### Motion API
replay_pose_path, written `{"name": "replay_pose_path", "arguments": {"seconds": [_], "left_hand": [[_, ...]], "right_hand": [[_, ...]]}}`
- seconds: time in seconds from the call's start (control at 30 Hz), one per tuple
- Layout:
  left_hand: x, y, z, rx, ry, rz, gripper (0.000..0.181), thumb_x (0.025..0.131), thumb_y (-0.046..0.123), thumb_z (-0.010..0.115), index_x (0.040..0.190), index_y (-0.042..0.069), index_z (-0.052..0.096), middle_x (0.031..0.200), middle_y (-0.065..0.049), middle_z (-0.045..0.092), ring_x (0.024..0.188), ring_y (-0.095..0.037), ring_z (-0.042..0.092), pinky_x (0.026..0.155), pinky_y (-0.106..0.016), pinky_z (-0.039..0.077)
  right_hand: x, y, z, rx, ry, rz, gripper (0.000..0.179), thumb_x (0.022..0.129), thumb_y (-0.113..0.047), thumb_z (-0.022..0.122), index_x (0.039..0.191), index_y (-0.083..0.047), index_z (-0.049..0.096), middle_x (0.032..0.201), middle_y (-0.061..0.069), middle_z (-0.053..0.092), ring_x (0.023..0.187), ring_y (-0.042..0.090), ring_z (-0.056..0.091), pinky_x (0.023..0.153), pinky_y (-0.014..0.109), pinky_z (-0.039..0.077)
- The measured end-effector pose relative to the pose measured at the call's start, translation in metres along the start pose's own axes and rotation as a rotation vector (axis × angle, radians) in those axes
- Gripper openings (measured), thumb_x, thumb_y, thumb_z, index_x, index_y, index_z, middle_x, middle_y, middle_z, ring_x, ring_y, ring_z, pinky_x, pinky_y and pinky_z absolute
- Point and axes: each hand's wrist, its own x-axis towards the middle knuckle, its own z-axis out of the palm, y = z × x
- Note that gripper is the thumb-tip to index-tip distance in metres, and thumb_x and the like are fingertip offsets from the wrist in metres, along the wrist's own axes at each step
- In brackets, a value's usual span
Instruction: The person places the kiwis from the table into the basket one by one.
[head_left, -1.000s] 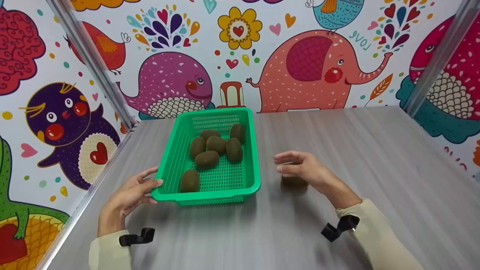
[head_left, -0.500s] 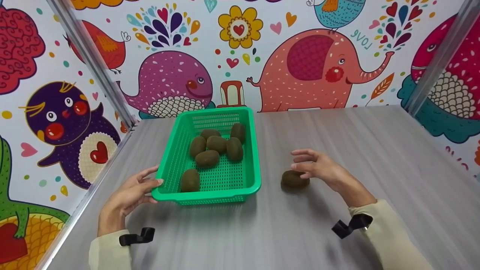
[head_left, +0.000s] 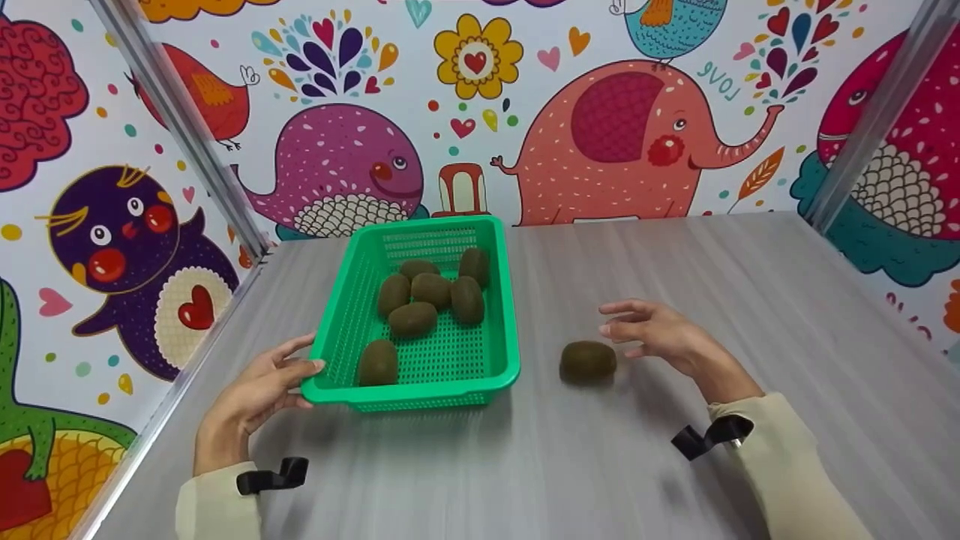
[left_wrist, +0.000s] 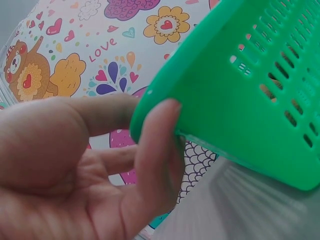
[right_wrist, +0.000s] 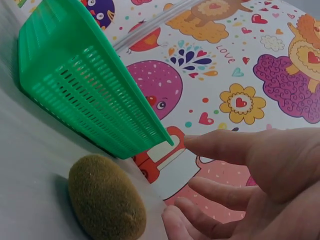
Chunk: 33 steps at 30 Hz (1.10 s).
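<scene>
My left hand (head_left: 259,394) pinches the near left corner of a green plastic basket (head_left: 420,395) between thumb and fingers. In the left wrist view, fingers lie on both sides of the basket's rim (left_wrist: 155,95). Several brown kiwis (head_left: 412,320) lie inside, most grouped toward the far half and one near the front left corner. Another kiwi (head_left: 588,363) rests on the table to the right of the basket. Just right of that kiwi, my right hand (head_left: 664,337) holds nothing, its fingers relaxed and apart from the fruit, as the right wrist view also shows.
The grey wood-grain table (head_left: 465,480) meets a back wall (head_left: 480,142) printed with cartoon animals. Metal posts (head_left: 187,135) stand at the left and right corners. A black strap (head_left: 712,437) is on each sleeve.
My right hand has moved right, away from the kiwi on the table, which it partly covered before and which now shows fully. The left hand and basket have stayed in place.
</scene>
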Motion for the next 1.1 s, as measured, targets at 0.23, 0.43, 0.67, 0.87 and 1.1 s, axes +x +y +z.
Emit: {"name": "replay_pose_path", "arguments": {"seconds": [0.23, 0.43, 0.67, 0.87, 1.1], "left_hand": [[0.0, -0.001, -0.001, -0.003, 0.0, 0.0, 0.073, 0.102, 0.02, 0.058, 0.159, 0.002, 0.016, 0.106, 0.001, 0.067, 0.081, -0.009, 0.069, 0.069, -0.03, 0.062], [0.0, -0.001, -0.001, 0.005, -0.002, -0.01, 0.072, 0.102, 0.021, 0.058, 0.159, 0.003, 0.017, 0.106, 0.001, 0.065, 0.081, -0.009, 0.068, 0.069, -0.029, 0.062], [0.001, -0.002, -0.001, 0.01, 0.001, -0.008, 0.072, 0.102, 0.022, 0.058, 0.159, 0.003, 0.017, 0.107, 0.0, 0.065, 0.082, -0.01, 0.068, 0.069, -0.03, 0.062], [0.001, -0.002, -0.001, 0.016, 0.004, -0.006, 0.073, 0.102, 0.021, 0.058, 0.159, 0.003, 0.017, 0.108, -0.002, 0.065, 0.082, -0.01, 0.068, 0.069, -0.029, 0.062], [0.002, -0.002, -0.002, 0.015, 0.0, -0.007, 0.073, 0.102, 0.021, 0.057, 0.159, 0.003, 0.016, 0.109, -0.001, 0.066, 0.081, -0.01, 0.069, 0.068, -0.028, 0.062]], "right_hand": [[0.006, 0.008, 0.0, -0.001, -0.007, 0.04, 0.064, 0.094, -0.034, 0.069, 0.147, -0.004, 0.046, 0.141, 0.018, 0.057, 0.127, 0.029, 0.057, 0.094, 0.033, 0.054], [0.012, 0.015, 0.002, -0.005, -0.001, 0.082, 0.065, 0.092, -0.034, 0.072, 0.145, -0.005, 0.048, 0.135, 0.012, 0.063, 0.116, 0.021, 0.061, 0.087, 0.028, 0.055], [0.018, 0.023, 0.005, 0.059, -0.021, 0.119, 0.064, 0.09, -0.029, 0.075, 0.143, -0.002, 0.05, 0.121, 0.005, 0.066, 0.109, 0.02, 0.06, 0.083, 0.033, 0.059], [0.019, 0.025, 0.008, 0.076, -0.045, 0.127, 0.066, 0.089, -0.026, 0.076, 0.143, 0.0, 0.049, 0.109, 0.003, 0.065, 0.09, 0.016, 0.058, 0.079, 0.034, 0.062], [0.019, 0.025, 0.01, 0.049, -0.05, 0.13, 0.066, 0.088, -0.025, 0.078, 0.142, -0.001, 0.05, 0.134, 0.016, 0.06, 0.089, 0.015, 0.057, 0.077, 0.032, 0.061]]}}
